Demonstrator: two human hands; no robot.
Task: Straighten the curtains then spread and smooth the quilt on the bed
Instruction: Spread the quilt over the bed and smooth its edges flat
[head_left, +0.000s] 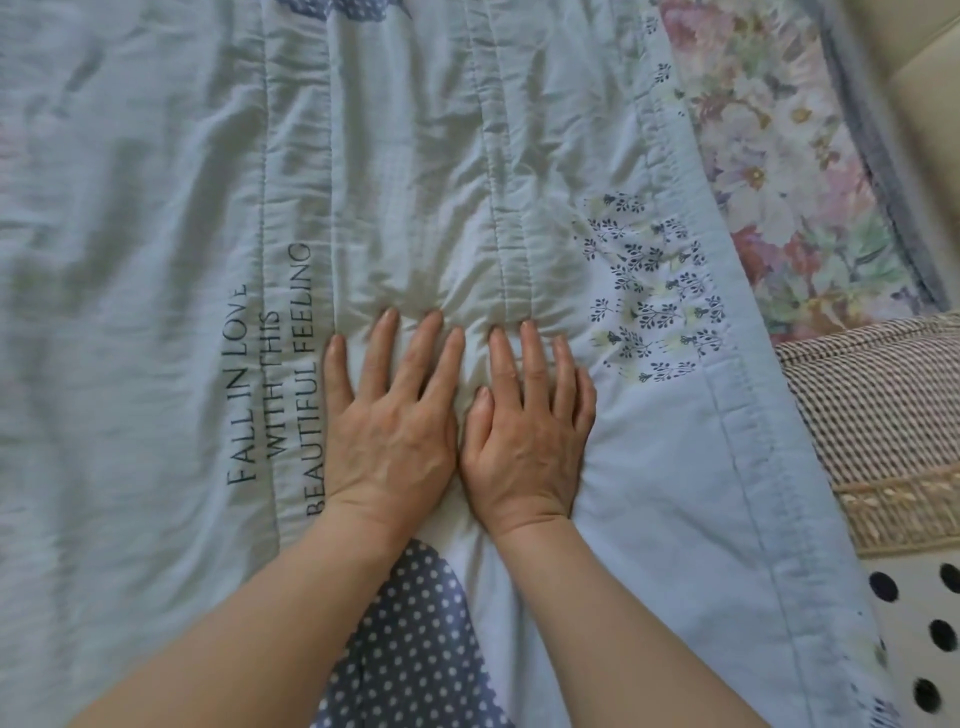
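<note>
quilt (156, 208): pale blue-green, quilted in long stitched channels, spread across almost the whole view; wrinkled throughout.
left hand (387, 421): palm down on the quilt, just right of the quilt's printed text; fingers straight and spread, pressing flat, grasping nothing.
right hand (530, 431): palm down on the quilt, touching the left hand along the thumb side; fingers straight and close together, pressing flat, grasping nothing.
fabric at fingertips: the quilt bunches into small radiating creases just beyond both hands.
printed text (272, 379): dark capitals on the quilt reading "fall in love with this beautiful feeling", running lengthwise, left of the left hand.
sprig patch (654, 291): panel of small dark leaf sprigs on the quilt, right of the right hand, near the quilt's bound edge.
bound edge (727, 415): stitched plain blue border, forming the quilt's right side.
floral sheet (779, 156): pink and green flower print, exposed beyond the quilt's right edge, upper part.
woven pillow (883, 405): brown-and-white checked weave, beside the quilt's right edge, below the floral sheet.
dotted fabric (410, 639): blue with white dots, lying over the quilt between the two forearms.
</note>
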